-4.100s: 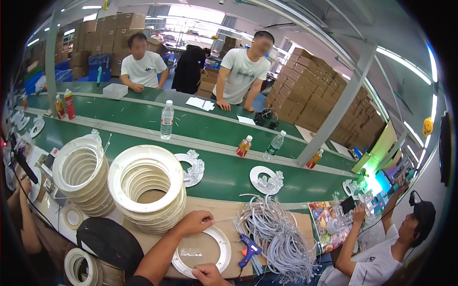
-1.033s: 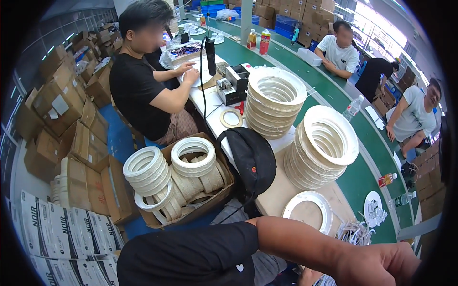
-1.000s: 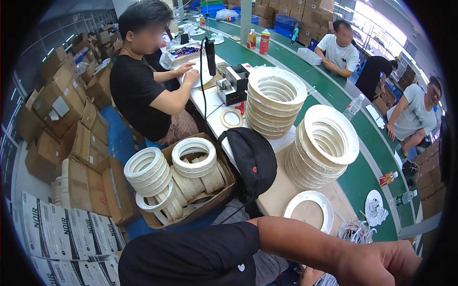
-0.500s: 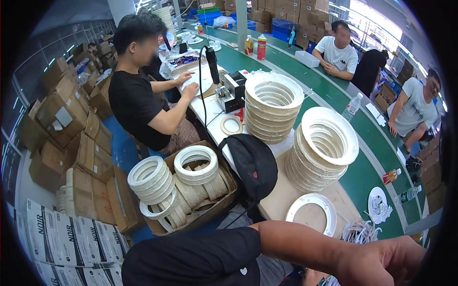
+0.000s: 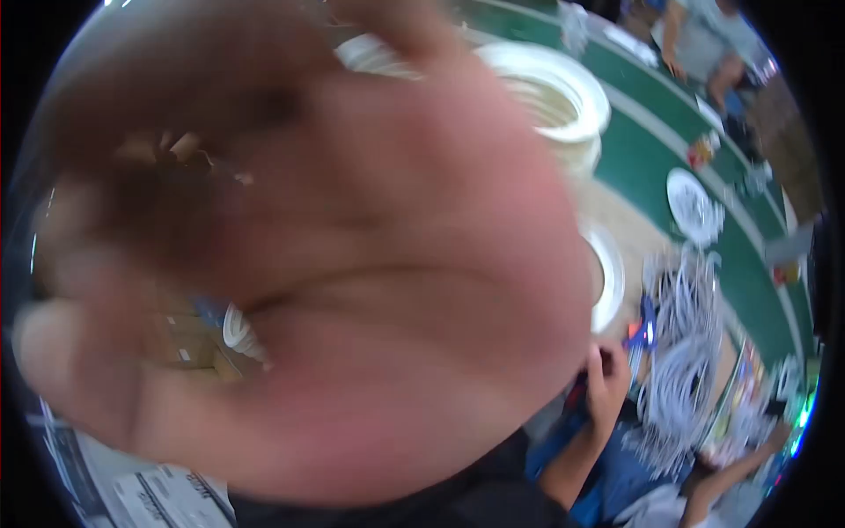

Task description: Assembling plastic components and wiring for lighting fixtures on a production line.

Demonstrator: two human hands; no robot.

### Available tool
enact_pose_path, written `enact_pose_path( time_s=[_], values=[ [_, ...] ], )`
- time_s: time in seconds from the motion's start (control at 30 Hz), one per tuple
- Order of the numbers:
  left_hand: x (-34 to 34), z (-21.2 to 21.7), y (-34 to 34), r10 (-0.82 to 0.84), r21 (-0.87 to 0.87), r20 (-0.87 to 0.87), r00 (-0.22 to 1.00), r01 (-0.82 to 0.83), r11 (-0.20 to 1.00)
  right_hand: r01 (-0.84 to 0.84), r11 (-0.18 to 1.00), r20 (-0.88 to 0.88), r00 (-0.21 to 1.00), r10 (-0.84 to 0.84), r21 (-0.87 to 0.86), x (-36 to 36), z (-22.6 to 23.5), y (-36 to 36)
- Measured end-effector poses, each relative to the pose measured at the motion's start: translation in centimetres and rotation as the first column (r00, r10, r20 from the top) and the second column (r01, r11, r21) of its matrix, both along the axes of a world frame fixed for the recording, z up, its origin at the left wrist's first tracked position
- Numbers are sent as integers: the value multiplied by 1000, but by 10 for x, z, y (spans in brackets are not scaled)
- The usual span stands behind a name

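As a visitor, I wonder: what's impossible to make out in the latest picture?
All in the head view:
Left hand: its fingers are too blurred to judge any grip.
Flat white ring: left part hidden behind that hand.
Stack of rings: left and lower parts hidden by the same hand.
Right hand: too small and blurred to tell whether its fingers hold anything.
Person at upper right: head cut off by the top edge.

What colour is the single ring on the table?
The single ring is white, seen best in the head view.
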State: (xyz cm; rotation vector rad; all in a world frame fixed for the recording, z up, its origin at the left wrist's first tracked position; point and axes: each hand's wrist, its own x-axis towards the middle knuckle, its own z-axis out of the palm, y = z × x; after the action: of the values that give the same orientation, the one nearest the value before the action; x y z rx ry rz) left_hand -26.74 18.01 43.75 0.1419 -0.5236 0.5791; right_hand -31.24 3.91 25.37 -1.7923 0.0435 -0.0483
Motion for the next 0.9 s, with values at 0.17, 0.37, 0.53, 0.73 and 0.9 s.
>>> enact_pose_path(
  time_s=[0.17,0.37,0.53,0.73,0.9],
  values=[
    [-4,-15,-1,68,38,-112,991,-64,997,2,999,-17,1000,-2,39,3,-8,3],
    [0,-9,11,267,87,-95,959,-259,962,7,1000,1,1000,-7,-2,-4,-14,1],
    [22,5,23,349,92,2,937,-347,933,23,994,-76,997,-15,106,-6,-22,-4],
    [17,9,38,464,103,60,884,-468,878,61,998,-173,983,-57,19,-19,-29,-9],
    [37,15,65,535,92,188,824,-557,826,-30,998,-31,999,31,47,-4,-53,-11]
  ],
)
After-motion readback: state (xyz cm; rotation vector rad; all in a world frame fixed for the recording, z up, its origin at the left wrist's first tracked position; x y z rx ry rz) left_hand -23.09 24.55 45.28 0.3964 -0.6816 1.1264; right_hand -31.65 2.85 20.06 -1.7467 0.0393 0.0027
